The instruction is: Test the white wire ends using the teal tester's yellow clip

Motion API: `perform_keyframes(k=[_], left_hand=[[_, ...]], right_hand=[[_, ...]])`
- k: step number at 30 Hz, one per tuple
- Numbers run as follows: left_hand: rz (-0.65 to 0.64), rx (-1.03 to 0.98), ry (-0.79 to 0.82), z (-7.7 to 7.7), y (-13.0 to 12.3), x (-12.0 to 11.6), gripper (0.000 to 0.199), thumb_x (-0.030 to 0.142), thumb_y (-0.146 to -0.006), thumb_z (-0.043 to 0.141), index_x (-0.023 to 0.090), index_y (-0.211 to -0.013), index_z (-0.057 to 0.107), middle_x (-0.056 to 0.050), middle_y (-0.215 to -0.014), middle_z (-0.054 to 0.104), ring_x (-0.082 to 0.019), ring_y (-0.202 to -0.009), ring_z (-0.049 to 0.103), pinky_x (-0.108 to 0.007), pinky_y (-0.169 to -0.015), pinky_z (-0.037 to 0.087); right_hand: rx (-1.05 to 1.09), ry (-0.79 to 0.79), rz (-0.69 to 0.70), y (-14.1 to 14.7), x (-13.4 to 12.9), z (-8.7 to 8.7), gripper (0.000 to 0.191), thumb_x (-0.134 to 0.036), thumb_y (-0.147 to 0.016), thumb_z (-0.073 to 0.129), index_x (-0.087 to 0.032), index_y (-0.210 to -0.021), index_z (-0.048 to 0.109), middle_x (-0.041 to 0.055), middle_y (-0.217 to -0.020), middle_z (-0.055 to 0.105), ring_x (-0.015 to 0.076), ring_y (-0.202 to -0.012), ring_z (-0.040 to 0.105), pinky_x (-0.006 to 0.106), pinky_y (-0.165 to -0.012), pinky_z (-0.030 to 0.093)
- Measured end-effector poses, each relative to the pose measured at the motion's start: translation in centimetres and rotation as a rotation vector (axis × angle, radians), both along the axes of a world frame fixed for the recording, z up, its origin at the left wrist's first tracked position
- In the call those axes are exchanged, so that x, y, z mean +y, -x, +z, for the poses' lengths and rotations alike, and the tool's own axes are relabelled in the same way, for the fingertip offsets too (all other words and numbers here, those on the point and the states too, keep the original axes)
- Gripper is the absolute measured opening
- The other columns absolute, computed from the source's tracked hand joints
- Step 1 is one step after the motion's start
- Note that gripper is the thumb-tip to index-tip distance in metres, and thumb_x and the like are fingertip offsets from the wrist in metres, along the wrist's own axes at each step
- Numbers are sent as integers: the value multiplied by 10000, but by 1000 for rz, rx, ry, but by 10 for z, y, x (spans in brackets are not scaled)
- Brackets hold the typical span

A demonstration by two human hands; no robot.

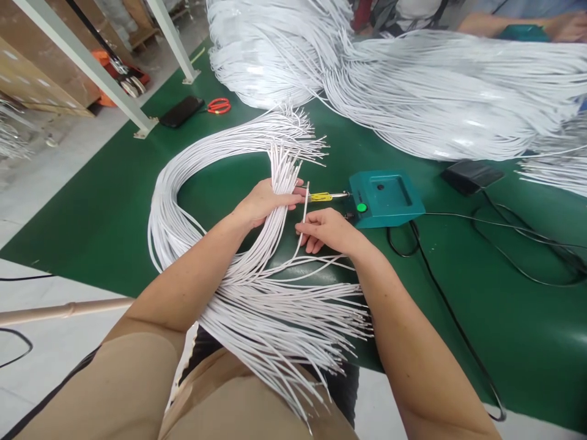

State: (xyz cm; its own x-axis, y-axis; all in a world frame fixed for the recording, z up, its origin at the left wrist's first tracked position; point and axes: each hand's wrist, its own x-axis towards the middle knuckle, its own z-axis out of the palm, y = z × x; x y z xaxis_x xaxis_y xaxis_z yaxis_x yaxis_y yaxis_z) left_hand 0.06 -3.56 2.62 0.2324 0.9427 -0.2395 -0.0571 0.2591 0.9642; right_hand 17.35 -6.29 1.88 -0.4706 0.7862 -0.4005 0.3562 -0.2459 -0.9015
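Observation:
My left hand (263, 201) is closed around a bundle of white wires (283, 177), whose ends stick up above the fingers. Between the thumb and fingers of my right hand (325, 231) is a single white wire (305, 211), its tip pointing upward. Just beyond both hands, a teal device (387, 198) with a green button sits on the table; a yellow-marked piece with a metal tip (325, 197) reaches from it toward my left fingers. More loose white wires (293, 311) fan out below my forearms, and a curved bundle (169, 183) loops around to the left.
Large heaps of white wire (426, 91) cover the table's far side. A black phone (182, 112) and red-handled scissors (219, 106) lie at the far left. Black cables (435, 287) and a black block (472, 176) are on the right. Another person's arm (486, 24) shows at the top right.

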Motion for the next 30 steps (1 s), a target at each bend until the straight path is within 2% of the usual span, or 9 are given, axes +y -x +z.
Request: perform_keyframes(k=[4,5,7,10,15,18,24,28,30], left_hand=[[-2,30,-36,-4,-3,0,445,236,-595,820,113,-979,629,-69,-892,703,-154,-800,672,-229,-634,493],[9,48,-49,-6,-4,-1,448,246,-591,822,114,-971,626,-57,-856,696,-145,-760,664,-230,-619,488],[32,100,-80,-7,-5,-1,473,267,-581,825,118,-981,621,-39,-814,686,-126,-696,637,-240,-613,487],[31,212,-134,-7,-6,-2,508,300,-567,827,125,-995,617,-25,-792,688,-121,-669,615,-270,-668,501],[5,499,-321,-2,-11,-5,456,338,-550,822,132,-911,633,-20,-866,703,-174,-820,639,-273,-770,479],[-13,507,-355,-1,-13,-7,471,355,-550,824,133,-917,630,-19,-862,708,-181,-830,643,-275,-782,479],[-7,379,-265,-3,-10,-7,507,360,-567,821,130,-967,612,-23,-792,716,-162,-755,654,-308,-803,499],[2,278,-199,-3,-11,-9,490,303,-587,811,126,-989,593,-31,-795,721,-133,-677,646,-291,-730,525],[-8,222,-181,-3,-12,-10,467,280,-613,796,124,-994,576,-31,-771,717,-131,-656,651,-276,-682,527]], right_hand=[[-31,-36,41,-4,1,2,253,-316,-808,668,-143,-625,635,76,-661,717,106,-432,607,201,-415,513],[-39,-75,0,-5,2,4,242,-319,-813,656,-146,-645,641,68,-672,715,101,-431,599,201,-412,509],[-14,-194,-169,-8,4,6,221,-334,-831,622,-156,-702,643,40,-678,698,85,-432,575,196,-406,498],[86,-309,-390,-8,7,8,238,-407,-824,617,-173,-779,631,0,-666,646,71,-455,527,196,-413,492],[74,-341,-408,0,6,3,337,-480,-695,735,-191,-821,614,-31,-663,611,81,-497,504,210,-425,461],[177,-300,-447,0,6,0,282,-426,-696,744,-181,-741,612,-32,-643,602,73,-495,496,216,-461,456],[445,-73,-467,-8,9,-1,227,-340,-653,783,-156,-738,680,-28,-595,593,73,-529,509,236,-571,484],[536,40,-446,-9,9,1,202,-320,-657,777,-160,-709,666,-37,-598,568,61,-527,468,229,-575,470],[528,15,-439,-9,8,3,178,-297,-676,756,-170,-778,685,-44,-616,568,61,-535,464,226,-582,464]])
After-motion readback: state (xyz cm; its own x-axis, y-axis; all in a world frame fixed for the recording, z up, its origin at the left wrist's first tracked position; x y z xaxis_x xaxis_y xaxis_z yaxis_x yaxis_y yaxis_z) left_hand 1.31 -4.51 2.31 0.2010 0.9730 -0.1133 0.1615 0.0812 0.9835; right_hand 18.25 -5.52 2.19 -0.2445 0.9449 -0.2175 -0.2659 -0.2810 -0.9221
